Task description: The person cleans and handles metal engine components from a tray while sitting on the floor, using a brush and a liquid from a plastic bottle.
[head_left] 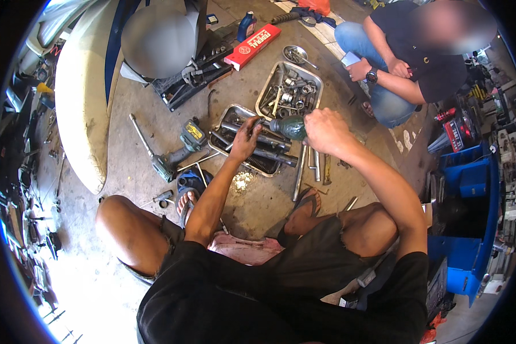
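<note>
Your 2 hands over the metal tray (226,117) of fork tubes, right hand (325,131) gripping a dark green bottle (289,127), left hand (245,139) pinching its nozzle end, cordless impact wrench (180,149) on the floor nearby.

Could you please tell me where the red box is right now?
The red box lies on the floor at the top of the head view, beyond the two metal trays.

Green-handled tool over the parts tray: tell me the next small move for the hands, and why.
Probably steady the tip first. The right hand grips the green-handled tool by its handle, and the left hand pinches its front end above the metal tray of dark rods. Both hands are already on it, so a small turn of the handle looks likeliest.
</note>
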`<act>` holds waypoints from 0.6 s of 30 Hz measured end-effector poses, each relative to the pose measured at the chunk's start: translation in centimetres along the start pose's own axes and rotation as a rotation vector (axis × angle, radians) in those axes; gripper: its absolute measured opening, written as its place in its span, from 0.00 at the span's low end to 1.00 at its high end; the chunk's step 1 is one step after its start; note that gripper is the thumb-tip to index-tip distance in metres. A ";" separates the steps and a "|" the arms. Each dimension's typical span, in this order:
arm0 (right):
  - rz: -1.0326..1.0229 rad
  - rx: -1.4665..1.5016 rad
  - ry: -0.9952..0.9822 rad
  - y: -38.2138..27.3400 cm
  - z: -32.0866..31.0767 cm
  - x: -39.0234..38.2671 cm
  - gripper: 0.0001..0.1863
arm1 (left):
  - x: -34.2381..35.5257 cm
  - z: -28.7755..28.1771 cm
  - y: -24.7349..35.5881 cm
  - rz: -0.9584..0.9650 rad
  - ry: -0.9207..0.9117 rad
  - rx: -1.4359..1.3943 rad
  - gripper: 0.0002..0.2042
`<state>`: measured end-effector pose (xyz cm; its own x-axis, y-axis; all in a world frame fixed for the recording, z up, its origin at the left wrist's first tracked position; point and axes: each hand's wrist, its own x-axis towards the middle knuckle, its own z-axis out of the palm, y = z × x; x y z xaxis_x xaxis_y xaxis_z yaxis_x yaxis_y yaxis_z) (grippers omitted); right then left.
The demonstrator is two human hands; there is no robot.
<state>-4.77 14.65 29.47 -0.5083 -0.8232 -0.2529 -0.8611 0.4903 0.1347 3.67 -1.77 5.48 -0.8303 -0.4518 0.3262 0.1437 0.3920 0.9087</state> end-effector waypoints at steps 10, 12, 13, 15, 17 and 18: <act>0.020 0.011 0.078 0.1 -1.0 0.1 0.09 | 1.3 0.3 0.7 -0.127 0.059 -0.549 0.14; 0.038 0.007 0.017 -0.1 -1.6 0.1 0.09 | 1.2 0.6 0.2 -0.068 0.052 -0.379 0.14; 0.037 0.009 0.015 -0.3 -1.7 0.0 0.09 | 1.1 0.7 -0.1 -0.036 0.050 -0.294 0.13; 0.038 0.009 0.006 -0.6 -1.6 0.0 0.08 | 0.9 0.9 -0.4 -0.050 0.063 -0.450 0.12; 0.002 -0.023 0.050 0.3 -0.8 -0.3 0.07 | 1.2 1.6 1.1 -0.046 0.068 -0.430 0.12; -0.023 -0.024 0.084 0.1 -0.6 -0.2 0.07 | 1.2 1.2 1.2 -0.046 0.113 -0.390 0.13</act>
<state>-4.74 14.73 30.10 -0.4865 -0.8559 -0.1754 -0.8723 0.4645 0.1531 2.21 -0.91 6.60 -0.7793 -0.5556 0.2899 0.3195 0.0457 0.9465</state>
